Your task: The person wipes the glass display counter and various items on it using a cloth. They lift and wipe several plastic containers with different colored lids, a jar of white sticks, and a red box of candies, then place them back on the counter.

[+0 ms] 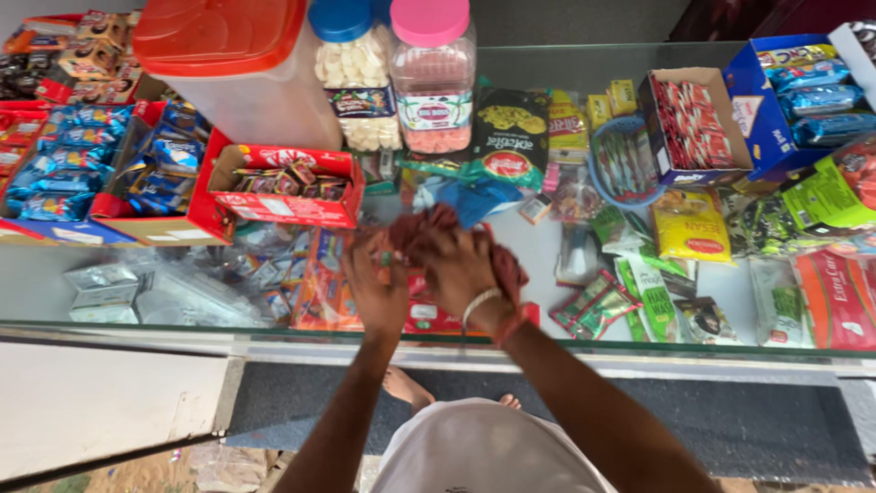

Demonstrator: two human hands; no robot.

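Observation:
Both my hands meet over the glass counter (109,301) near its front edge. My left hand (376,285) and my right hand (461,265) are closed together on a bunched dark red cloth (429,226), which sticks out above the fingers and hangs down to the right of my right wrist. A pale band and a red thread circle my right wrist. The cloth sits just above the glass, in front of a red open box of wrapped chocolate bars (287,185).
Three plastic jars stand at the back: a red-lidded one (239,68), a blue-lidded one (356,73) and a pink-lidded one (432,73). Boxes of blue packets (73,160) fill the left, snack packets and sachets (691,224) the right. More goods lie under the glass.

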